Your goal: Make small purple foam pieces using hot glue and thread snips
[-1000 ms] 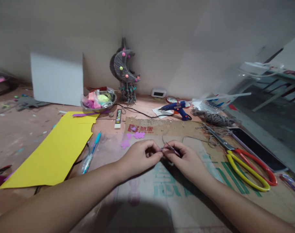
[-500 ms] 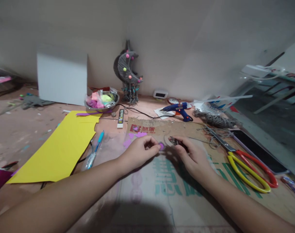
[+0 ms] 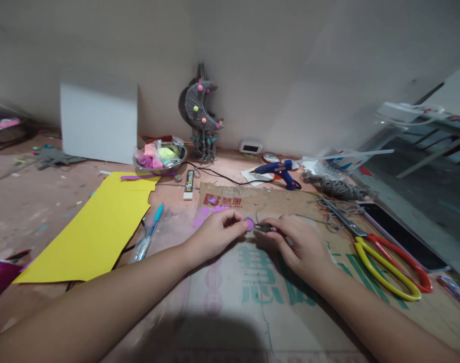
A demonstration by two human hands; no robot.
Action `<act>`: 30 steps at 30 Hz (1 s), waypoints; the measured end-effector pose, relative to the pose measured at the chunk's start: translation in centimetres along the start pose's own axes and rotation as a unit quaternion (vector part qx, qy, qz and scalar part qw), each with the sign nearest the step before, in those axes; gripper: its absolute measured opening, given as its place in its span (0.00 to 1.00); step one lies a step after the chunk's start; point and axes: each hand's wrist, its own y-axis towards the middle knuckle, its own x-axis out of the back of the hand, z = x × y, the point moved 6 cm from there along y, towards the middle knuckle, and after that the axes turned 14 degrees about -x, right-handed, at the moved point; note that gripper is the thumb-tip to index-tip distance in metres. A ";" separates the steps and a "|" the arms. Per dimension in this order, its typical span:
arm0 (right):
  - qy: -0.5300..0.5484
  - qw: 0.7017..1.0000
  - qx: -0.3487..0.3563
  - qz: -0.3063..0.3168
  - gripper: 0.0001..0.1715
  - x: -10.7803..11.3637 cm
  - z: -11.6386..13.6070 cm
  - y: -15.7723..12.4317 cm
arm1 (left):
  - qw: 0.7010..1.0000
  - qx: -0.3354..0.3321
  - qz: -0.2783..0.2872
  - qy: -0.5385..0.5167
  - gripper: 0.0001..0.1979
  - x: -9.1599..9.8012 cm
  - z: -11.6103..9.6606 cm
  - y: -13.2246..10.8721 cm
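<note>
My left hand [image 3: 218,233] pinches a small round purple piece [image 3: 249,224] with a grey rim between thumb and fingertips. Just to its right, my right hand [image 3: 300,244] is closed around a small dark pointed tool [image 3: 265,228]; its exact kind is too small to make out. The tool's tip points at the purple piece, close to its edge. Both hands are above a cardboard sheet [image 3: 230,327] with green and red print. Several purple paper cut-outs [image 3: 203,217] lie behind my left hand. Grey yarn [image 3: 338,187] lies beyond my right hand.
Red-and-yellow-handled scissors [image 3: 389,269] and a phone [image 3: 404,234] lie at right. A blue glue gun [image 3: 277,169] stands behind. At left are yellow paper [image 3: 90,229], a pen [image 3: 150,232] and a metal bowl [image 3: 160,169] of coloured clumps. A grey moon ornament [image 3: 199,108] stands by the wall.
The dark tool in my right hand has come left and now points at the purple piece. My left hand has shifted slightly, and the grey rim faces the tool.
</note>
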 end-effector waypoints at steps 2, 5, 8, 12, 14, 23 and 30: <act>-0.003 1.000 -0.004 0.004 0.14 -0.1 -0.1 0.0 | 1.000 0.001 0.002 -0.001 0.10 0.0 0.0 0.0; -0.001 1.000 0.001 -0.002 0.15 -0.1 -0.1 -0.1 | 1.000 0.002 0.006 -0.004 0.11 -0.1 0.1 0.0; -0.002 1.000 0.007 -0.005 0.14 -0.1 -0.1 -0.1 | 1.000 0.001 0.010 -0.005 0.11 -0.2 0.2 0.0; -0.001 1.000 0.009 -0.006 0.13 -0.2 -0.1 -0.1 | 1.000 0.002 0.011 -0.004 0.10 -0.1 0.3 0.0; 0.003 1.000 0.014 -0.011 0.12 -0.1 -0.1 -0.1 | 1.000 0.000 0.012 -0.004 0.10 -0.1 0.3 0.1; 0.016 1.000 -0.002 -0.008 0.14 -0.1 -0.3 0.1 | 1.000 0.003 0.007 -0.002 0.11 -0.1 0.2 0.1; 0.030 0.999 -0.003 -0.013 0.13 0.1 -0.2 0.0 | 1.000 0.005 -0.005 -0.003 0.11 0.0 0.2 0.1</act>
